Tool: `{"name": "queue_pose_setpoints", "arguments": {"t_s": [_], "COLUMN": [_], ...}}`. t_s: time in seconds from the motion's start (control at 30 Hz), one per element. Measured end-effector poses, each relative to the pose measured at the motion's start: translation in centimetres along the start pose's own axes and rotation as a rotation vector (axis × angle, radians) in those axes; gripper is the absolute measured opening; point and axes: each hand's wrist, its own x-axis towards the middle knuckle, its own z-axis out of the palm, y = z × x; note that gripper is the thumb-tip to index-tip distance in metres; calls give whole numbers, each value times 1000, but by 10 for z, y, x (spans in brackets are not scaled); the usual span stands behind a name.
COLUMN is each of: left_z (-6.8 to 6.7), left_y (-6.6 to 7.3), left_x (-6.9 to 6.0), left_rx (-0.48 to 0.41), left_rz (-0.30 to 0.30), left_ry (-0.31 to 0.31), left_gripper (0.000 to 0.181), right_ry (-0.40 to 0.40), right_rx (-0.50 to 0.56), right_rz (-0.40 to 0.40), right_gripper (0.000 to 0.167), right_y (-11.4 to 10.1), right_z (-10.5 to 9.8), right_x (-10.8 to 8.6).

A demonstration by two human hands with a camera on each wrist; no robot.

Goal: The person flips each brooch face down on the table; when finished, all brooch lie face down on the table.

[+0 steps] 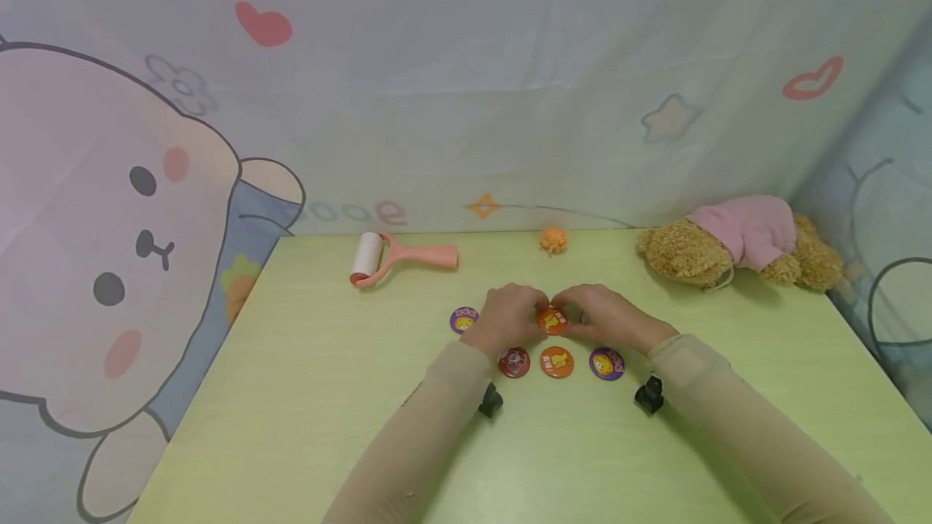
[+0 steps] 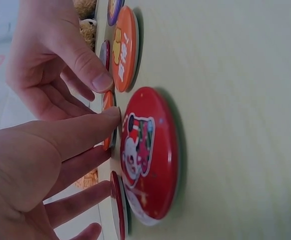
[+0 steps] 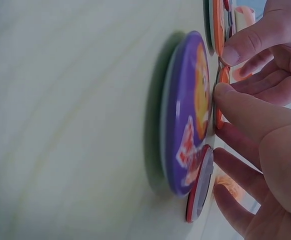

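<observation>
Upper orange badge (image 1: 552,320), one: between my hands | my left hand (image 1: 510,317) pinching its rim, 9 o'clock | my right hand (image 1: 607,317) likewise, 3 o'clock | lower orange badge (image 1: 557,362), 6 o'clock | purple badge (image 1: 607,364), 4 o'clock | pink-handled roller (image 1: 402,254), 10 o'clock

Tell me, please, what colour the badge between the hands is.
The badge is orange, clearest in the head view.

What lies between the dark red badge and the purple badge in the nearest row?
A single orange badge lies there; the head view shows it.
</observation>
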Motion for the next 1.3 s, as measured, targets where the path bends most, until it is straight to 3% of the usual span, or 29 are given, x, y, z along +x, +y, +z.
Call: {"name": "queue_pose_setpoints", "arguments": {"t_s": [0.63,1.07,1.3], "left_z": [2,0,-5], "left_y": [1,1,1], "left_x": [-1,-2,-2], "left_rx": [98,53,-27], "left_rz": [34,34,34], "left_ry": [23,28,34], "left_gripper": [33,38,31], "right_ry": [-38,-12,14], "right_rx": [5,-7,34], "right_rz": [-2,-4,-11], "right_gripper": [42,38,33], "right_y": [-7,-2,-1], "right_z": [-7,-2,-4], "right_x": [-1,0,0]}}
